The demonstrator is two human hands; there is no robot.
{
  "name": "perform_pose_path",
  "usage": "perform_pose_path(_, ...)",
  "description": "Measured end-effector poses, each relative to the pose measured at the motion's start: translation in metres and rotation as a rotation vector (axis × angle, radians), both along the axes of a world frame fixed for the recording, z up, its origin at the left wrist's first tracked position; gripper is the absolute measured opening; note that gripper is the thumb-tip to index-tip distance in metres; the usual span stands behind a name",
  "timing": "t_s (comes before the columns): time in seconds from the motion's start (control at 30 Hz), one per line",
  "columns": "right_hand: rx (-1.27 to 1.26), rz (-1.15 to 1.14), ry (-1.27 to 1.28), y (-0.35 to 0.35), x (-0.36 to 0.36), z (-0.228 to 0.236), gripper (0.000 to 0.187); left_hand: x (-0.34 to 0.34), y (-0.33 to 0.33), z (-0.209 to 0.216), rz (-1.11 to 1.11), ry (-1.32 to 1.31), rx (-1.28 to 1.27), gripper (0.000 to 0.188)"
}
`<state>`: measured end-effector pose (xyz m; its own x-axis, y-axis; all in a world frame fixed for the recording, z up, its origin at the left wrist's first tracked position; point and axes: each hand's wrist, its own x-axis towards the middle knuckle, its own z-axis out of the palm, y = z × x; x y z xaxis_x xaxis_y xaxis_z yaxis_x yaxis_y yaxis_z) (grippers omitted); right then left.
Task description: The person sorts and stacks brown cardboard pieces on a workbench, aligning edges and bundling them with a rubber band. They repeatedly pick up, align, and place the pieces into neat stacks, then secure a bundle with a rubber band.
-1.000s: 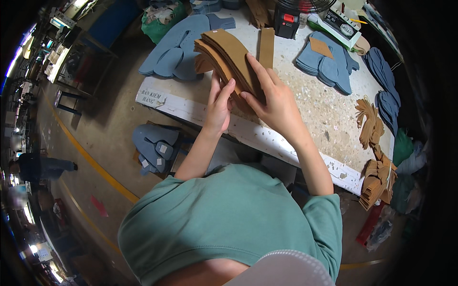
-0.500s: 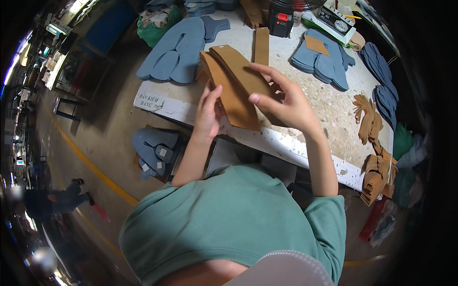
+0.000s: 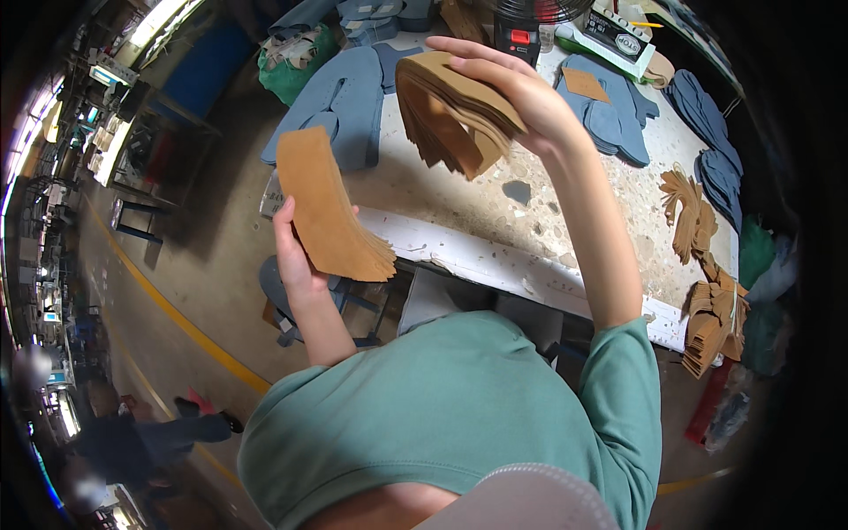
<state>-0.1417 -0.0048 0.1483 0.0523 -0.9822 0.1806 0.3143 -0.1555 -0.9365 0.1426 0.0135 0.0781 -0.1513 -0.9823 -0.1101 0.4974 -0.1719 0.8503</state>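
Note:
My left hand (image 3: 300,256) grips a stack of tan strips (image 3: 316,199), perhaps leather, held upright off the table's front left corner with the ends fanned at the lower right. My thumb lies along the stack's left edge. Farther forward, my right hand (image 3: 521,93) is closed over a second stack of brown strips (image 3: 442,97), which bends down in an arch above the table. Its loose ends hang spread out. The two stacks are apart. Behind them lie blue-grey cut pieces (image 3: 358,106) in a flat pile.
The worktable (image 3: 565,256) has a speckled, worn top. More blue pieces (image 3: 609,124) lie at the right, with tied brown strip bundles (image 3: 707,318) along the right edge. A fan (image 3: 521,18) stands at the back. A green sack (image 3: 296,66) sits beyond the left corner.
The stacks were together between my hands and are now apart. My left hand has moved left with one; my right has lifted the other forward, where it bends over. The person at far left has shifted.

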Motion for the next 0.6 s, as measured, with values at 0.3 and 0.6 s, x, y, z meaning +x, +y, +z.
perform_pose_path(0.3,0.007,-0.385,0.147,-0.055,0.036,-0.09,0.053,0.012,0.005,-0.004,0.006,0.007,0.029,0.052)
perform_pose_path(0.6,0.352,-0.42,0.181,-0.064,0.047,-0.157,0.067,-0.001,0.007,-0.001,-0.002,0.008,0.05,0.053)
